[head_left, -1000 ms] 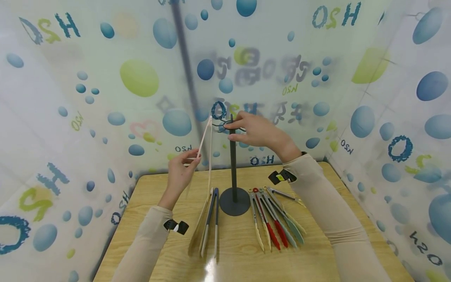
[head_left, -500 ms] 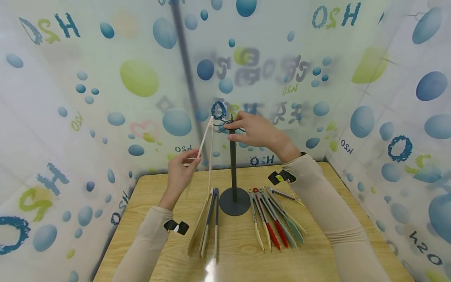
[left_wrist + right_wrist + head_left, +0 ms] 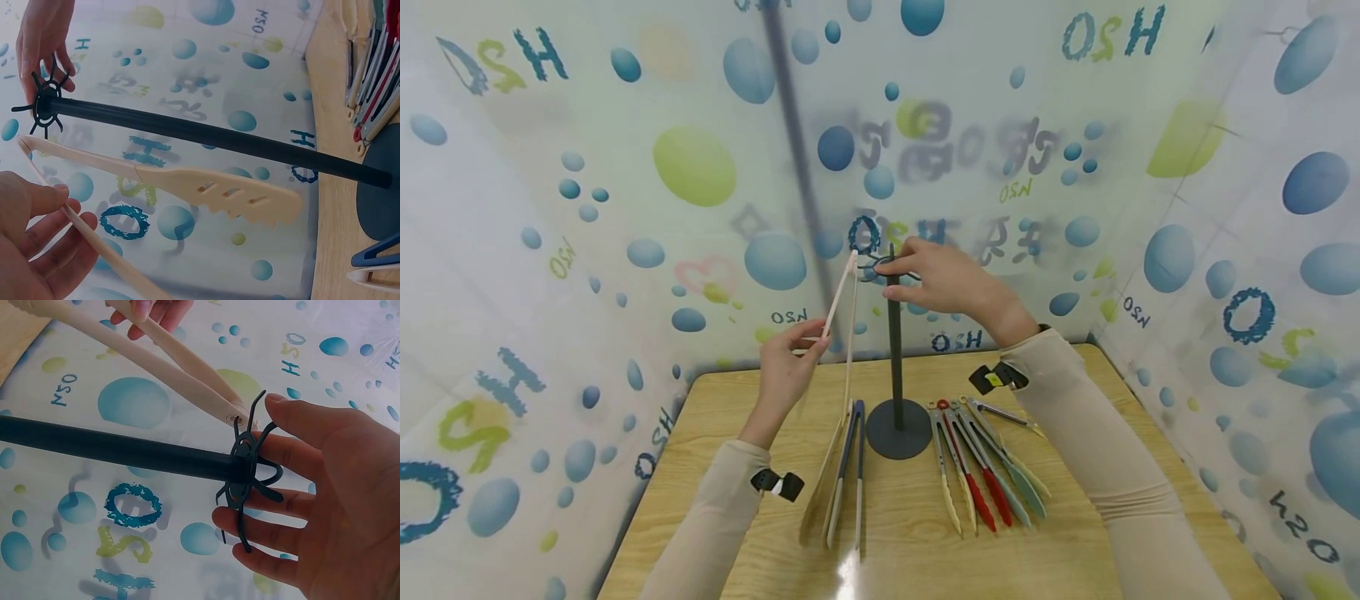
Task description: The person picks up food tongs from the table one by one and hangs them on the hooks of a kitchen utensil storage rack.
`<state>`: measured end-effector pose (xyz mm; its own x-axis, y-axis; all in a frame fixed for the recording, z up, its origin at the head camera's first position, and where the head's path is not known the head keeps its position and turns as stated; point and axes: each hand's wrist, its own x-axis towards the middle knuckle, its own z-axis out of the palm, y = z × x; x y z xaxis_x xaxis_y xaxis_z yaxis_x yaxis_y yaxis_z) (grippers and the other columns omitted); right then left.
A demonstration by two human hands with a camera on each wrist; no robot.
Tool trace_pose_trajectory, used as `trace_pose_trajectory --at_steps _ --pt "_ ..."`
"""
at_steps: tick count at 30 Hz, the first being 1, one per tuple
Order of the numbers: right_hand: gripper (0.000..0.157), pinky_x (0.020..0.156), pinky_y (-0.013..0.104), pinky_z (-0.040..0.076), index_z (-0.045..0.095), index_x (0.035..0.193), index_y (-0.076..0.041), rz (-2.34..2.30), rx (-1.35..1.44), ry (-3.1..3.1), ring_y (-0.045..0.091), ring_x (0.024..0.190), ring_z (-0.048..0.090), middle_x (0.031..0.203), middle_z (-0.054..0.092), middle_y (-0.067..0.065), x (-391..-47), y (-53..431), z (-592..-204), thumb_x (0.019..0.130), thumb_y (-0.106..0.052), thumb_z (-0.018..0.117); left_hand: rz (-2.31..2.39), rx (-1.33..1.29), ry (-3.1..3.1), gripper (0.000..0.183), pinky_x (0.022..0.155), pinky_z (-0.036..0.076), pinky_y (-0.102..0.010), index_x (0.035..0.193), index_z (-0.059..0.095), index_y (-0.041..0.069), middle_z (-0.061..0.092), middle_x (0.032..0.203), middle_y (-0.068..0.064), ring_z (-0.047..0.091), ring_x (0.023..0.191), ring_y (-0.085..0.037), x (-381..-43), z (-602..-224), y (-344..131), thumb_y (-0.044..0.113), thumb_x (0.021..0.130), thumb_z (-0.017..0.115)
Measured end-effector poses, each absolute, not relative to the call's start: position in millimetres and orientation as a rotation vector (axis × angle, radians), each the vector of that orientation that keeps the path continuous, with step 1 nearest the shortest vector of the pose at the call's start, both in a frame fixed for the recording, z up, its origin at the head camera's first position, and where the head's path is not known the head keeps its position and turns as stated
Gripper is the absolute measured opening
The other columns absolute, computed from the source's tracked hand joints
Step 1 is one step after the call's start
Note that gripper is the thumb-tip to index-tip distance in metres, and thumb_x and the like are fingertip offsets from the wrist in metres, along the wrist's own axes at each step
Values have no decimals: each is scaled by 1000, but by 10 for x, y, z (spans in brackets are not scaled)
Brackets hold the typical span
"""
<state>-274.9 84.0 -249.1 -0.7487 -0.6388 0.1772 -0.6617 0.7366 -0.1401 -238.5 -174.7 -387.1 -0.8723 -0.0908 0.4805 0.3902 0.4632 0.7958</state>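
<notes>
In the head view, my left hand (image 3: 788,362) pinches one arm of pale pink tongs (image 3: 841,292) between thumb and fingers. The other arm hangs spread away from it, with a slotted, scalloped cream head (image 3: 244,194) in the left wrist view. Their hinge end is up, close beside the hooks of a dark stand (image 3: 895,350). At the top of its post, my right hand (image 3: 951,279) holds the hook ring (image 3: 240,469). Its fingers curl behind the ring and the thumb lies at a hook's tip. The hinge overlaps one hook in the right wrist view.
On the wooden table (image 3: 910,567), blue tongs (image 3: 860,467) lie left of the stand's round base (image 3: 880,446). Several tongs with red (image 3: 996,496), cream and green heads fan out to its right. Bubble-printed sheets (image 3: 700,217) enclose the back and sides.
My left hand and the pink tongs have shifted slightly right, bringing the hinge end nearer the hooks. My right hand stays on the hook ring.
</notes>
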Motion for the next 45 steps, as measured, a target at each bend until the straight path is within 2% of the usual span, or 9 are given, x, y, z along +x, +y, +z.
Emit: trace_pose_trajectory --at_steps 10,36,45 --pt "50 74 37 46 51 145 -28 297 1056 -2817 21 87 54 129 52 11 -2746 838 -2490 99 -48 54 -1383 -270 -2256 29 65 54 -17 119 73 10 75 110 -15 73 89 -31 -2378 -3896 -1729 12 90 73" --pt "50 77 38 48 50 146 -29 304 1046 -2819 22 91 56 131 51 10 -2749 849 -2508 100 -49 52 -1437 -329 -2209 30 63 54 -14 118 73 10 76 109 -13 73 86 -31 -2471 -4012 -1646 10 88 74" --pt "50 78 39 48 50 146 -28 324 1047 -2819 23 93 56 133 51 10 -2739 848 -2509 100 -49 52 -1516 -296 -2216 28 65 55 -16 117 73 9 75 107 -15 73 85 -26 -2506 -4045 -1607 9 88 74"
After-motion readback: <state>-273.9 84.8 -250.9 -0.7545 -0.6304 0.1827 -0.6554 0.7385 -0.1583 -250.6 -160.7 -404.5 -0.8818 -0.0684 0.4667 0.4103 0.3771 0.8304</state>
